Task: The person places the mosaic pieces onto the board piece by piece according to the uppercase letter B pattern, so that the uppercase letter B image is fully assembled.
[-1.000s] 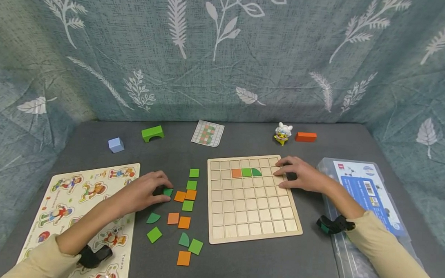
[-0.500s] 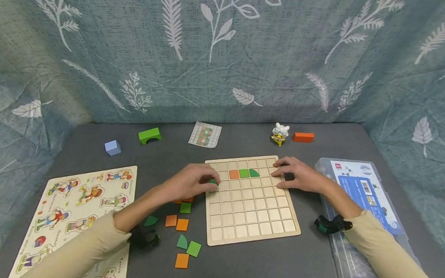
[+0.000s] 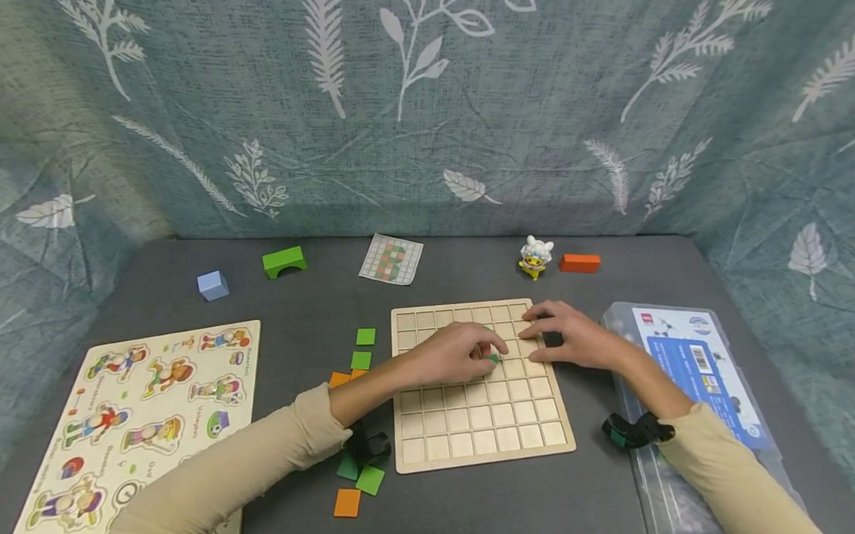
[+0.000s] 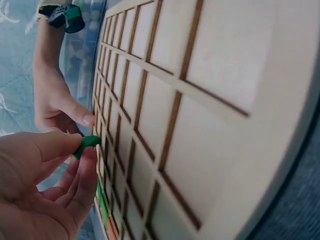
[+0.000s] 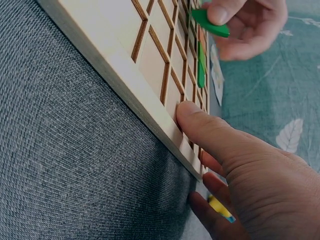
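My left hand is over the upper middle of the wooden grid board. Between thumb and fingers it pinches a dark green quarter-circle tile, held close above the squares. In the right wrist view, a row of set tiles in green and orange lies in the board below it; the left hand hides most of that row in the head view. At the board's right edge rests my right hand, its thumb on the board's face and its other fingers spread along the rim.
Loose green and orange tiles lie left of the board, partly under the left forearm. A picture puzzle board is at far left, a clear plastic case at right. Behind stand a pattern card, a figurine and several blocks.
My left hand has picked up the dark green quarter-circle tile from the loose tiles and carried it right, over the board. The right hand has stayed at the board's right edge.
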Demonstrator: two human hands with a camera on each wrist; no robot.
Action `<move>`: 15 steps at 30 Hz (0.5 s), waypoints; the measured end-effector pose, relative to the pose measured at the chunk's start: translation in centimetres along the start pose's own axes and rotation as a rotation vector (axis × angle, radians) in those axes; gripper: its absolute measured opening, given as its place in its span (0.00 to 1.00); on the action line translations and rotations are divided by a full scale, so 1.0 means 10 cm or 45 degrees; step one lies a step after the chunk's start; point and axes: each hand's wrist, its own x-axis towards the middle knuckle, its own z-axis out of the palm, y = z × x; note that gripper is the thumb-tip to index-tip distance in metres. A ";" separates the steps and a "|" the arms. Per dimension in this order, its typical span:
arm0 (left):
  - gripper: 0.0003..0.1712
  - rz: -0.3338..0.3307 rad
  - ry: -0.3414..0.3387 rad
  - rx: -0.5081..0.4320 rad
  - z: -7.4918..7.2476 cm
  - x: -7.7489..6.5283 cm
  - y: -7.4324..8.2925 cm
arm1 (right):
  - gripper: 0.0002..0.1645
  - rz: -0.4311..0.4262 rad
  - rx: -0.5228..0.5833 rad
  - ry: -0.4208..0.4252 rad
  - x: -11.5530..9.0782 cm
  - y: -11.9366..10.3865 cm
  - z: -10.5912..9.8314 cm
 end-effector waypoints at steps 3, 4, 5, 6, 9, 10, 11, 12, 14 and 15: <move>0.10 0.017 -0.006 0.011 0.04 0.01 -0.02 | 0.21 -0.003 -0.006 0.002 0.00 0.00 0.00; 0.09 0.024 -0.006 0.021 0.04 0.01 -0.03 | 0.21 -0.004 -0.008 0.003 0.00 0.00 0.00; 0.09 0.028 -0.006 0.031 0.05 0.02 -0.04 | 0.21 -0.004 -0.010 0.004 0.00 0.00 0.00; 0.09 0.027 -0.007 0.036 0.05 0.02 -0.04 | 0.21 -0.005 -0.011 0.004 0.00 0.00 0.00; 0.09 0.012 -0.008 0.056 0.05 0.03 -0.04 | 0.21 -0.014 -0.019 0.011 0.00 0.01 0.00; 0.09 0.006 -0.011 0.061 0.05 0.03 -0.04 | 0.21 -0.017 -0.021 0.014 0.00 0.01 0.01; 0.09 0.004 -0.013 0.073 0.05 0.03 -0.03 | 0.21 -0.023 -0.022 0.019 0.01 0.01 0.01; 0.09 0.009 -0.014 0.091 0.05 0.03 -0.03 | 0.21 -0.029 -0.023 0.023 0.01 0.02 0.01; 0.09 0.034 -0.015 0.159 0.05 0.03 -0.02 | 0.21 -0.041 -0.026 0.033 0.01 0.02 0.02; 0.09 0.052 -0.018 0.203 0.06 0.03 -0.02 | 0.21 -0.046 -0.025 0.037 0.01 0.02 0.02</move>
